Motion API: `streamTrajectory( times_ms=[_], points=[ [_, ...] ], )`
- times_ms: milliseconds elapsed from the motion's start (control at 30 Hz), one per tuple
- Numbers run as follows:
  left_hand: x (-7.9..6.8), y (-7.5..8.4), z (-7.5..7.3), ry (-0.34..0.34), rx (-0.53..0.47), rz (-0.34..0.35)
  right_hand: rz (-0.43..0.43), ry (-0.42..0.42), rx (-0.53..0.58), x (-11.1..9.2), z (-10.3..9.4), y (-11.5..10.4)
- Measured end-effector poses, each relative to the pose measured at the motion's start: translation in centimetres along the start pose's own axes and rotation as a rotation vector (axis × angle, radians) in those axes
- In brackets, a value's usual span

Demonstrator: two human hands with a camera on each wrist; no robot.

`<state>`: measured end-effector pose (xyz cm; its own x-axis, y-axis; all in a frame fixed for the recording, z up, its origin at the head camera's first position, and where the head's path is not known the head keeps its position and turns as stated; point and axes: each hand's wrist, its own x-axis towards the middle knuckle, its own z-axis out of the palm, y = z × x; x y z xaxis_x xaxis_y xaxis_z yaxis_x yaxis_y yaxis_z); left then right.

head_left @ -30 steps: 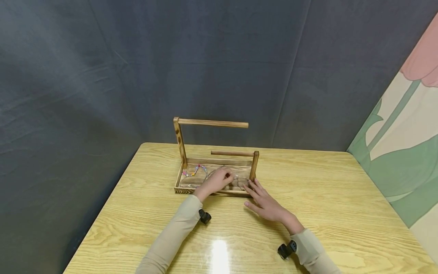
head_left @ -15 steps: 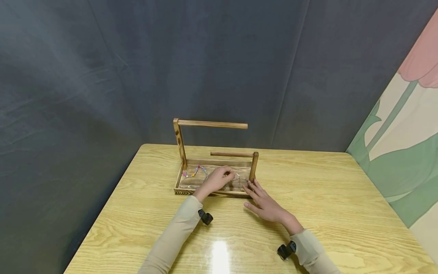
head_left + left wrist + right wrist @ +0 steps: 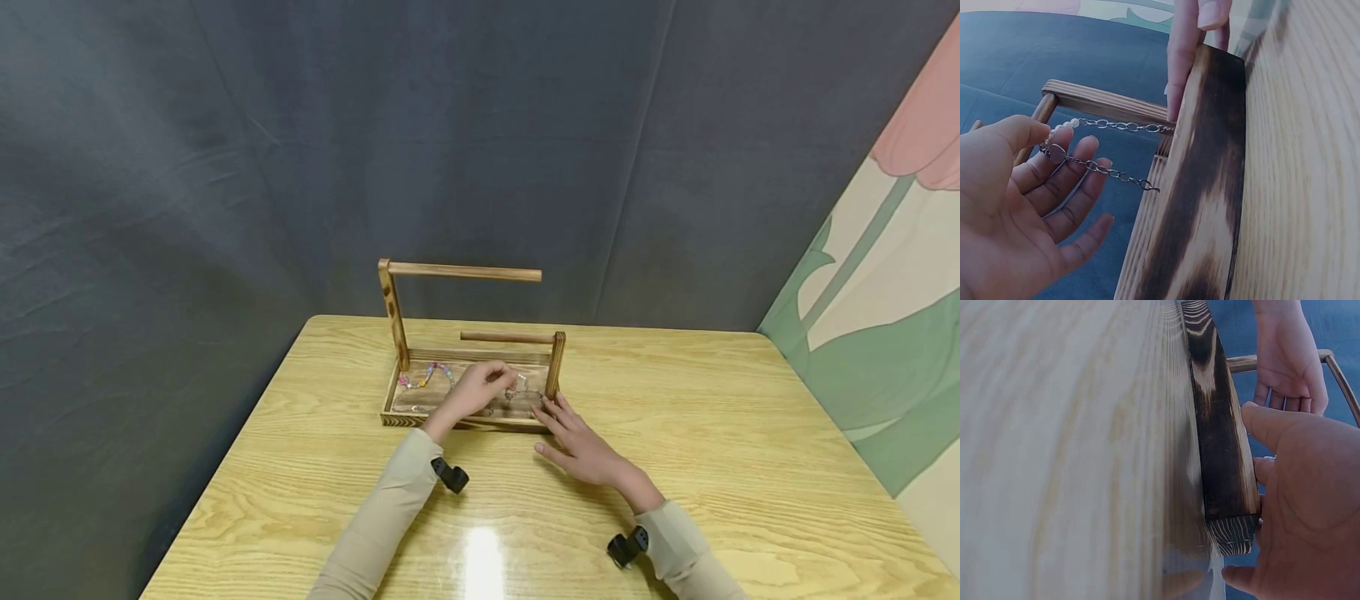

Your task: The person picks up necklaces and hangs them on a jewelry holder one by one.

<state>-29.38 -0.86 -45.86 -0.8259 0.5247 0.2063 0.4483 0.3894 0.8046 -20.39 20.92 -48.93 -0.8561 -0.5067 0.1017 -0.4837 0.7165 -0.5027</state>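
My left hand [image 3: 476,390] is over the middle of a wooden jewelry stand's tray [image 3: 480,424] in the head view. Its thumb and forefinger pinch a silver chain bracelet [image 3: 1100,124] by its white pearls [image 3: 1067,126]; a round dark charm [image 3: 1056,154] hangs beside them. Two strands of chain slope from the fingers down behind the tray wall. My right hand [image 3: 585,450] lies at the tray's front right corner, fingers extended over the rim and thumb apart. A string of coloured beads [image 3: 422,383] lies on the tray's left side.
The stand's tall left post [image 3: 393,317] carries a long bar [image 3: 465,271]. A shorter right post [image 3: 555,367] carries a lower bar [image 3: 506,337]. The wooden table [image 3: 712,417] meets a dark curtain [image 3: 465,150] behind. A floral panel [image 3: 885,333] stands at the right.
The left hand has shifted slightly right and up over the tray, and the chain near its fingertips has changed position. The right hand keeps its place at the corner.
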Motion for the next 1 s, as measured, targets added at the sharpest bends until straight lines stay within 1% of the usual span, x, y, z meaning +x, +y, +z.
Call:
streamTrajectory(
  times_ms=[133,233,367,433,533,700,767,867,1000],
  points=[
    [-0.1,0.3,-0.2,0.005,-0.054,-0.001,-0.003,-0.003,0.001,0.0,-0.1,0.0],
    [-0.5,1.5,-0.6,0.01,-0.096,0.002,-0.002,-0.005,0.002,0.1,-0.1,-0.1],
    [-1.2,3.5,-1.2,0.009,-0.123,0.008,-0.008,0.002,0.004,0.1,-0.2,-0.1],
    [-1.3,3.9,-1.5,-0.001,-0.133,0.005,-0.011,0.007,0.005,0.1,-0.2,-0.1],
    [-1.2,4.0,-1.6,-0.013,-0.173,-0.003,-0.01,0.007,0.005,0.1,-0.2,-0.1],
    [-0.3,1.7,-0.9,0.02,-0.219,-0.016,-0.003,0.003,0.0,0.0,-0.1,0.0],
    [0.0,1.0,-0.6,0.037,-0.22,-0.018,-0.005,0.006,-0.008,0.0,0.0,0.0],
    [-0.3,1.8,-1.0,0.043,-0.23,-0.002,-0.004,0.006,-0.009,0.0,0.0,0.0],
    [-0.9,3.5,-1.8,0.045,-0.237,0.012,-0.002,0.004,-0.004,-0.1,-0.1,-0.1]
  ],
)
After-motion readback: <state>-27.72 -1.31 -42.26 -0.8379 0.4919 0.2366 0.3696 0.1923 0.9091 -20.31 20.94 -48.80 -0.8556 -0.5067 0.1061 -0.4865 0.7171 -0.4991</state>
